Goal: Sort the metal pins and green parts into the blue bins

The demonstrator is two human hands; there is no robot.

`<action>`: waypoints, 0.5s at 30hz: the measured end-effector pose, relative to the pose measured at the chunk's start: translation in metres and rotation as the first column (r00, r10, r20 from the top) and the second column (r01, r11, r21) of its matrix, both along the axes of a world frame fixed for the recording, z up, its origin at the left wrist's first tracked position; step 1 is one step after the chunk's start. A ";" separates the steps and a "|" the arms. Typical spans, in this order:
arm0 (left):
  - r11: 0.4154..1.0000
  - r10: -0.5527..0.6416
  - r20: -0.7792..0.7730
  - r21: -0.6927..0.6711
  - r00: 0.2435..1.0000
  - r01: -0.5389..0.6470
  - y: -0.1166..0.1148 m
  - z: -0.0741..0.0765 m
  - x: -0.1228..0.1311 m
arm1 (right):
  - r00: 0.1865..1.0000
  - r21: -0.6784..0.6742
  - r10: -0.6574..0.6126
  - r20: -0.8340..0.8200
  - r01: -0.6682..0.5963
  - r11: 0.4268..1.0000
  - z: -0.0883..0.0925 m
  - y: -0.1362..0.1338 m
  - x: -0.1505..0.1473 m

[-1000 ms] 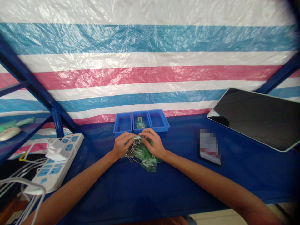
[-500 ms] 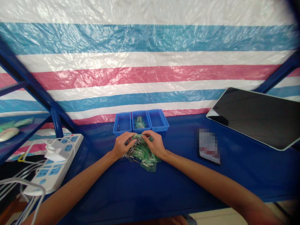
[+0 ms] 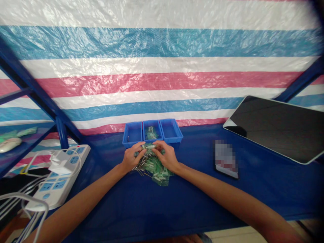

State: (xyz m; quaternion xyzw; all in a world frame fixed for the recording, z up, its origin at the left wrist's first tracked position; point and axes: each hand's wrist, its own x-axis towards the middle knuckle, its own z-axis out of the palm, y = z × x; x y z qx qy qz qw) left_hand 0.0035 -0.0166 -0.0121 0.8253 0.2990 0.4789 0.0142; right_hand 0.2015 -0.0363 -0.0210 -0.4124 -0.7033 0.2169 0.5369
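My left hand [image 3: 133,157] and my right hand [image 3: 167,157] meet over a pile on the blue table. Between their fingertips is a small clear-green plastic packet [image 3: 149,146] with pale pieces inside, pinched from both sides. Under and in front of the hands lie more green packets [image 3: 157,168]. Thin metal pins or rods [image 3: 140,166] lie loose at the pile's left, partly covered by my left hand. Just beyond my fingers stand three joined blue bins; the middle bin [image 3: 153,139] holds a green packet.
The left bin [image 3: 133,143] has a small dark item in it, beside the right bin [image 3: 173,139]. A phone [image 3: 226,160] and a dark-screened panel [image 3: 280,128] lie right. At left is a white power strip [image 3: 65,189] with cables. A striped sheet [image 3: 162,81] hangs behind.
The packet between my fingertips has come more into view above the pile, and my fingers have shifted slightly on it. Otherwise the scene stays the same.
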 end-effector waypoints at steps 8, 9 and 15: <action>0.991 -0.109 -0.066 -0.087 0.992 0.103 0.000 0.005 0.000 | 0.998 0.008 0.013 -0.054 -0.012 1.000 -0.001 -0.002 0.002; 0.991 -0.106 -0.061 -0.083 0.992 0.101 0.001 0.005 0.000 | 0.999 0.014 0.026 -0.040 -0.025 1.000 0.001 -0.003 0.003; 0.998 -0.048 -0.043 -0.032 0.998 0.047 0.004 0.001 -0.001 | 0.988 0.087 0.132 0.075 -0.138 0.987 0.007 -0.005 0.006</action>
